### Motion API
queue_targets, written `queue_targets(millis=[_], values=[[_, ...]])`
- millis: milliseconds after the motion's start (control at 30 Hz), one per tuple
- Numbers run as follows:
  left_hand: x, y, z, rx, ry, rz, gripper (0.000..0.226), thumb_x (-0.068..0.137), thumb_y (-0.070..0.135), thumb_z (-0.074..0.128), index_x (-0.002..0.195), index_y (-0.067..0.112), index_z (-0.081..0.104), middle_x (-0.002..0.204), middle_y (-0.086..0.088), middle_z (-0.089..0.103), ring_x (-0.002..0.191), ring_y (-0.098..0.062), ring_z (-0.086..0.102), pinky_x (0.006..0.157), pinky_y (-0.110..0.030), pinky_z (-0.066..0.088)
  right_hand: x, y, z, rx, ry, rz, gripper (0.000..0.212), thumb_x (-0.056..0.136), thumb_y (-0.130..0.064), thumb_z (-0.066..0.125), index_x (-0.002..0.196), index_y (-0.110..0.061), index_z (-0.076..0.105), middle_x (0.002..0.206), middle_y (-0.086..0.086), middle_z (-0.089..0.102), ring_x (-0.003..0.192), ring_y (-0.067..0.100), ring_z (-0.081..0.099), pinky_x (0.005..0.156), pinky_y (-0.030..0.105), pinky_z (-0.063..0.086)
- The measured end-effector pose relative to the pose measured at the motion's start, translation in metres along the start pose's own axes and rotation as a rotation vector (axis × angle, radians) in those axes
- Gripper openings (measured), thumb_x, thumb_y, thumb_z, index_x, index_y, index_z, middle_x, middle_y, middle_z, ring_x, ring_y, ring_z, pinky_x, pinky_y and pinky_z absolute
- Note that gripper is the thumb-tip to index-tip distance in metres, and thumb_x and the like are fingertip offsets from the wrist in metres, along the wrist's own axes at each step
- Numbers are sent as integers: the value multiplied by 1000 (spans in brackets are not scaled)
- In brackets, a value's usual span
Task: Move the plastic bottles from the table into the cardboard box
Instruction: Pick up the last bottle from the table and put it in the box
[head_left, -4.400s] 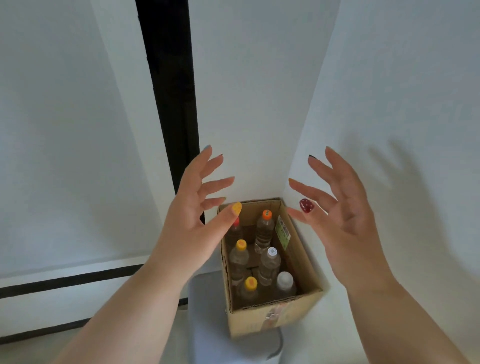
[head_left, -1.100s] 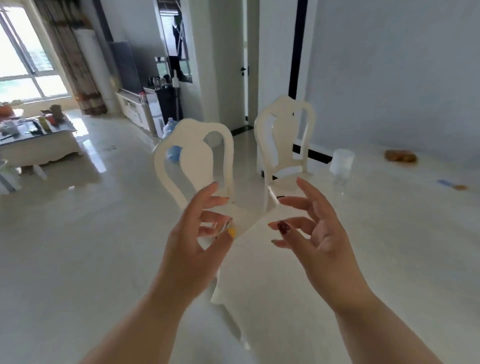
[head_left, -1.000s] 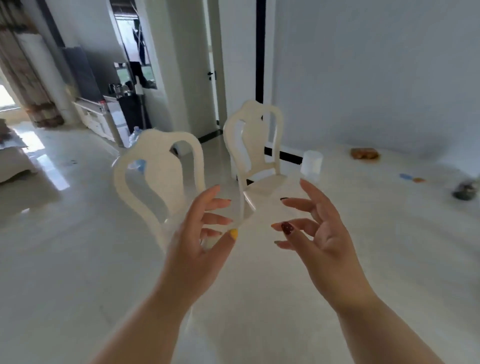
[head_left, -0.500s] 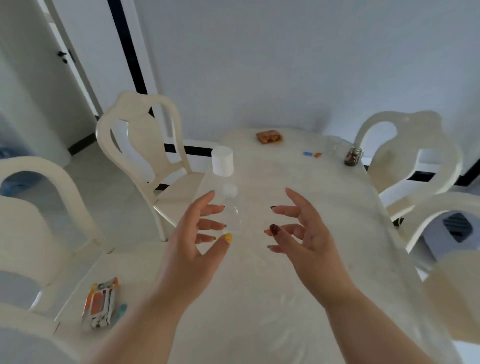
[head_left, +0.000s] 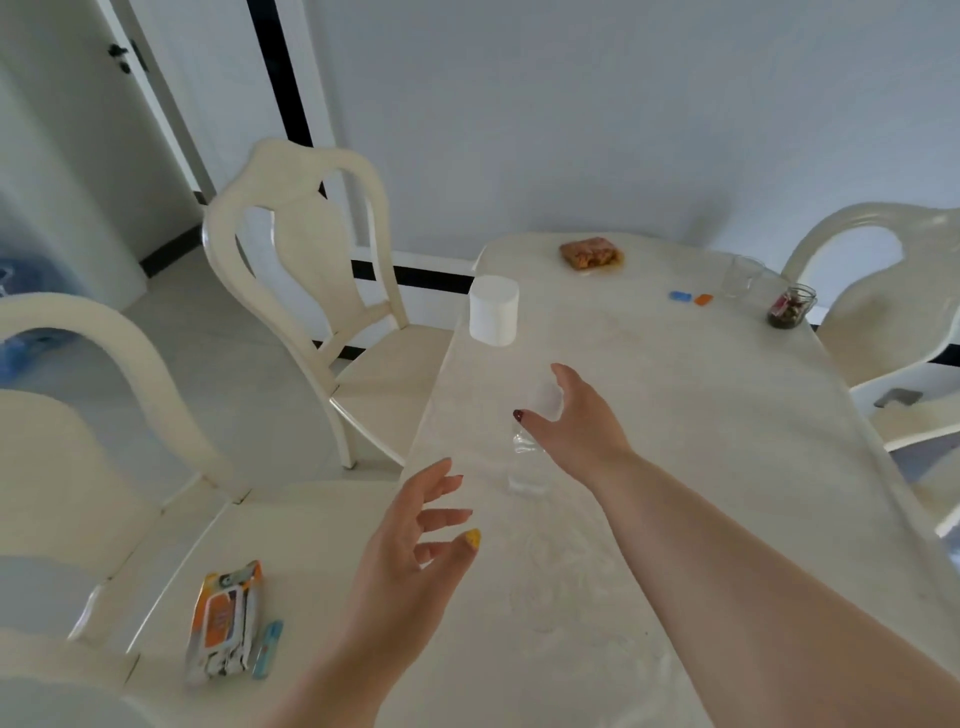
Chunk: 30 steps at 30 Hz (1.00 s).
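A clear plastic bottle with a white cap stands upright on the cream table, near its left edge. My right hand reaches over it, with thumb and fingers curved around the cap and neck but not visibly closed on them. My left hand hovers lower left of the bottle, fingers spread, holding nothing. The cardboard box is out of view.
A white cylindrical container stands beyond the bottle at the table edge. At the far end lie a snack packet, a glass, a small jar and two small clips. Cream chairs surround the table; a wipes pack lies on one seat.
The view swung from the box in the corner, across the room, to the table. My right hand has stretched forward around the bottle's top, and my left hand has dropped lower.
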<state>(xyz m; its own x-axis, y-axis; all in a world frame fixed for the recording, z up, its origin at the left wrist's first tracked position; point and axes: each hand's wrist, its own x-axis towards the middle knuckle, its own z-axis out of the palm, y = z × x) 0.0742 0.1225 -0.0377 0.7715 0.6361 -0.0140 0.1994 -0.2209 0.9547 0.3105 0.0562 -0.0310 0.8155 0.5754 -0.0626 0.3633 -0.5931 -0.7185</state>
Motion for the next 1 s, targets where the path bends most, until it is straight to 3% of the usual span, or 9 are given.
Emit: queue_targets(millis=[133,267,367,433,567,667,733,867,1000], values=[[2,-10,-4,-11,-16,-65,60,92,12,68,134,51,49,128,31,61,112,2,66,84,-27,55,12,9,14,15,30,40,56,86,-35,70,136,-25,47,117,-6,63,107,21,59,80,30,42],[3,-12,-5,-22,-20,-77,57,93,14,67,134,49,49,127,31,61,112,3,65,81,-20,55,12,18,21,103,55,26,32,88,-29,70,111,-29,48,88,-20,55,92,18,58,67,28,39],[2,-12,-3,-62,-38,-95,53,90,23,67,133,50,50,126,33,61,112,4,65,80,-14,54,3,17,17,116,96,6,29,86,-31,71,105,-30,49,88,-17,57,91,20,59,69,30,41],[1,-14,-2,-92,-53,-134,54,82,33,63,130,52,51,126,32,62,112,3,66,80,-19,55,-10,13,7,109,133,-25,30,86,-34,71,108,-27,53,93,-11,61,92,21,61,70,32,44],[1,-19,6,-249,-105,-318,47,78,48,62,125,46,61,128,22,67,110,-1,69,96,-36,55,-44,-7,-32,121,214,-131,32,86,-37,74,110,-25,57,96,-8,65,86,17,60,73,34,50],[0,-16,20,-562,-153,-550,42,96,53,52,125,27,66,132,6,69,115,-15,70,94,-43,56,-79,-25,-72,158,290,-209,30,84,-35,76,107,-26,60,94,-15,66,87,4,60,70,15,46],[-2,-8,32,-712,-221,-655,55,100,57,39,128,17,64,136,-2,67,122,-25,66,101,-49,51,-106,-37,-101,187,342,-245,27,84,-35,76,106,-28,61,93,-17,67,88,-1,59,70,9,44],[-11,20,58,-905,-313,-718,73,97,63,36,132,4,61,136,-14,66,128,-33,60,105,-52,46,-169,-52,-162,162,468,-273,26,84,-40,75,104,-27,64,86,-12,68,72,1,56,67,13,43],[-39,53,99,-1009,-422,-714,79,97,63,37,131,-5,59,130,-22,69,127,-34,62,103,-49,47,-240,-47,-213,160,568,-215,25,81,-45,75,101,-32,66,84,-5,73,70,15,65,72,42,59]])
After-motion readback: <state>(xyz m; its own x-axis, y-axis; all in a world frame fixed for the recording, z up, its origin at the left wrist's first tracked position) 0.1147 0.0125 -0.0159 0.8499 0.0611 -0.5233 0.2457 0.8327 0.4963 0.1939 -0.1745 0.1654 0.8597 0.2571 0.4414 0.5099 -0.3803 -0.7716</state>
